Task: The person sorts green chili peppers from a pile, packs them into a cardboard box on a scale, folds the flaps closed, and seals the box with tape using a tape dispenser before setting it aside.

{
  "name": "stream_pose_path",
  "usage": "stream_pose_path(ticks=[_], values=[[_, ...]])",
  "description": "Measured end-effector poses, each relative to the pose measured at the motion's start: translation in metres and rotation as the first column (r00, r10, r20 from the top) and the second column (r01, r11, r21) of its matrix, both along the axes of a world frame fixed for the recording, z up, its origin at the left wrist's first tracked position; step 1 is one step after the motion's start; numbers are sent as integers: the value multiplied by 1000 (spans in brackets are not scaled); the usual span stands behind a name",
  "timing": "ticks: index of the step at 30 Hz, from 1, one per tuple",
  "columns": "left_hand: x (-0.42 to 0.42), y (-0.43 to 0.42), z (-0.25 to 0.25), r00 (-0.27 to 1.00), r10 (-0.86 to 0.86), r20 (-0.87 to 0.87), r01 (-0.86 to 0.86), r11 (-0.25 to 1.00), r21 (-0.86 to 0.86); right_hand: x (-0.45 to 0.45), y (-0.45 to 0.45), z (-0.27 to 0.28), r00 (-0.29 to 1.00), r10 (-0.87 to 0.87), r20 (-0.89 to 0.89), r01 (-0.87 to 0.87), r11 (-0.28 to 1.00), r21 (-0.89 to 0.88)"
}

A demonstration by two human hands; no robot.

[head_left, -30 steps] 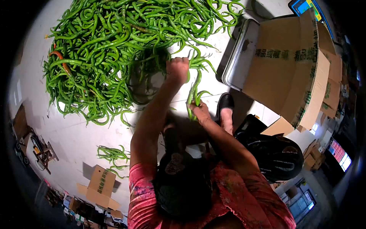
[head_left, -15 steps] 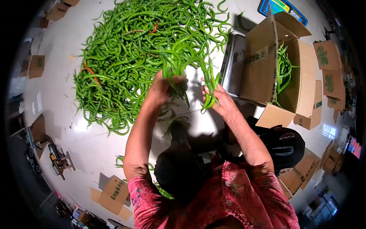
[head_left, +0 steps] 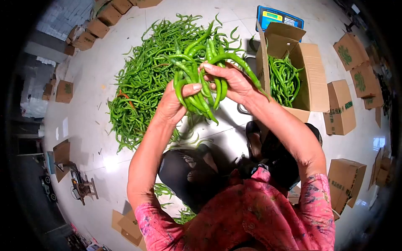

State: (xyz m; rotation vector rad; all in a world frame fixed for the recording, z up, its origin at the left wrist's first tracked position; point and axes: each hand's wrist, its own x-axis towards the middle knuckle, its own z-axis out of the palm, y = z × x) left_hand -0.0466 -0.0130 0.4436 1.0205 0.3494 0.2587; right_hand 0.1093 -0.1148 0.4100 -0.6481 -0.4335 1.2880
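Long green chili peppers (head_left: 190, 69) are bunched in my left hand (head_left: 171, 102), its thumb pressed across them. Close beside it, my right hand (head_left: 238, 85) grips more green chili peppers (head_left: 220, 85), one long curved one lying over its fingers and wrist. The two bunches meet and overlap, so I cannot tell exactly which peppers each hand bears. Below and beyond my hands spreads a large pile of green chili peppers (head_left: 140, 79) on the floor, with a few red ones in it. At the right, an open cardboard box (head_left: 314, 71) contains green chili peppers (head_left: 284, 79).
A blue scale display (head_left: 278, 17) stands behind the box. More cardboard boxes (head_left: 340, 106) stand to the right and along the far left wall. Some loose peppers (head_left: 184, 215) lie near my legs, and a small wooden stool (head_left: 86, 186) is at the left.
My hands have come together and up, bringing the two bunches of peppers into contact. The view has shifted, showing more of the box's inside and the scale display.
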Motion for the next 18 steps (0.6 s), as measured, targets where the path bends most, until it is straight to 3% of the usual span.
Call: stream_pose_path(ticks=[4,6,8,12,14,18], values=[[0,-16,14,999,44,-26,-44,999,17,-2,-32,33,979,30,202,-12,996,-87],[3,-29,12,991,134,24,-135,990,30,-10,-43,36,952,-32,303,31,999,10],[5,-37,10,995,96,-18,-95,995,21,-11,-53,33,933,21,360,13,996,-91],[2,-46,7,998,66,-25,-66,998,-7,-1,-71,38,950,-65,305,85,995,-52],[-2,-45,-1,995,77,-68,-81,995,-53,7,-72,33,950,-59,306,98,989,-114],[2,-43,-6,999,40,-2,-40,993,-113,10,-72,32,988,10,156,-15,1000,26]])
